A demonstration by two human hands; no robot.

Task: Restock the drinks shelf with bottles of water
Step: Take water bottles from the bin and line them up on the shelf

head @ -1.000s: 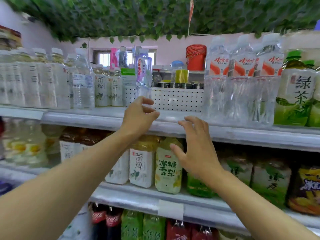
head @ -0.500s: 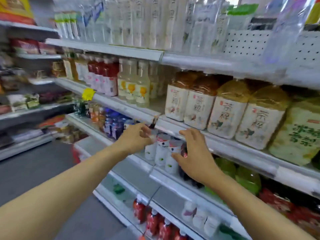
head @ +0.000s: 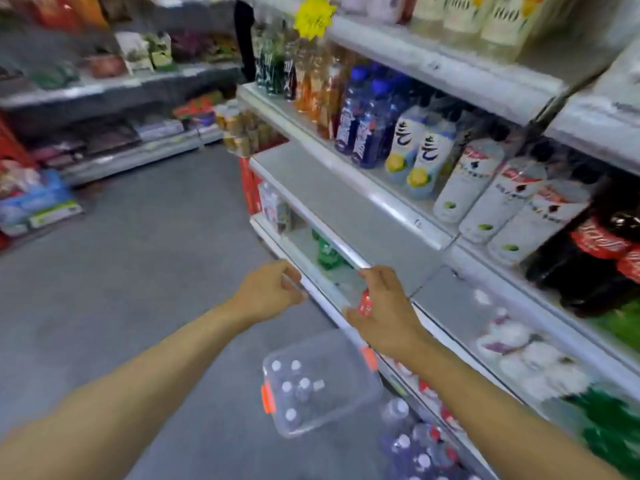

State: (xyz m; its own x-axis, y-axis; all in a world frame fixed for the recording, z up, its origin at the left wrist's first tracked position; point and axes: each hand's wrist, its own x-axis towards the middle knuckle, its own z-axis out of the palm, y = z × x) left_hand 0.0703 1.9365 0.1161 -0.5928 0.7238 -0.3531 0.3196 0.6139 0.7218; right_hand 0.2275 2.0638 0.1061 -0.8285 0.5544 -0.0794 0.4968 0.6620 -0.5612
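Since half a second ago the view has swung down and left, so the tea bottles have gone out of sight and both hands now hang lower, in front of the shelf edges with the floor in view. Left hand (head: pixel 268 294) hovers with loosely curled fingers, holding nothing, just off the front lip of a low shelf (head: pixel 313 289). Right hand (head: pixel 382 311) is beside it, fingers bent and spread a little, also holding nothing; whether its fingertips touch the rail of the bare shelf (head: pixel 349 202) above cannot be told through the blur. That bare shelf has an open stretch of grey surface along its left part. Below the hands, on the grey floor (head: pixel 138 271), stands a clear plastic box (head: pixel 349 407) with orange clips, and several water bottles (head: pixel 294 384) stand upright inside it, white caps up. Just right of the box, more capped bottles in a pack (head: pixel 415 448) sit against the foot of the shelving. The aisle to the left of the box is open floor as far as the far shelving (head: pixel 121 84). On the upper right shelf blue bottles (head: pixel 363 123), white bottles (head: pixel 485 181) and dark cola bottles (head: pixel 595 251) stand close to the front edge.
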